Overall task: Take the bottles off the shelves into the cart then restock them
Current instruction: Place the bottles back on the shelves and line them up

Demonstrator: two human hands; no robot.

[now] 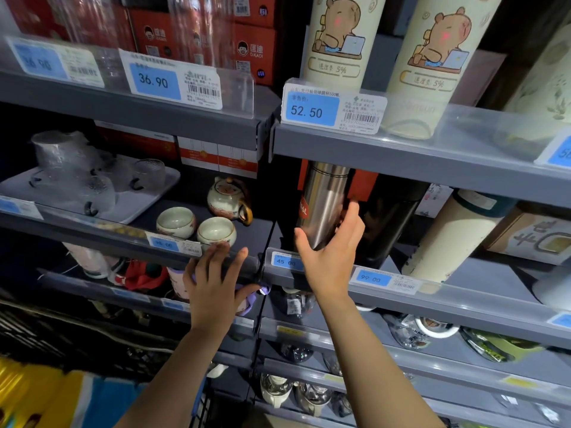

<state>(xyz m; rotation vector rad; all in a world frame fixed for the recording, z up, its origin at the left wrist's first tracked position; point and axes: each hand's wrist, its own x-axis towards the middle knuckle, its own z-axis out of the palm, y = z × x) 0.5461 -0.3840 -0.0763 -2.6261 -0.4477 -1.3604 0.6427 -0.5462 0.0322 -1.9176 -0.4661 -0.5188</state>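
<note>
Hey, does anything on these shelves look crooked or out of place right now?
Yes. The steel flask by the right hand leans left instead of standing upright. The cream bottle to its right also tilts. The teapot and cups look in order.

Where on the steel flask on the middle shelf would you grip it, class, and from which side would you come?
Grip the steel flask round its smooth middle, coming from the open front of the shelf. It stands upright, its top is hidden behind the shelf edge above, and a black flask crowds its right. The open right hand is already at its lower front.
</note>
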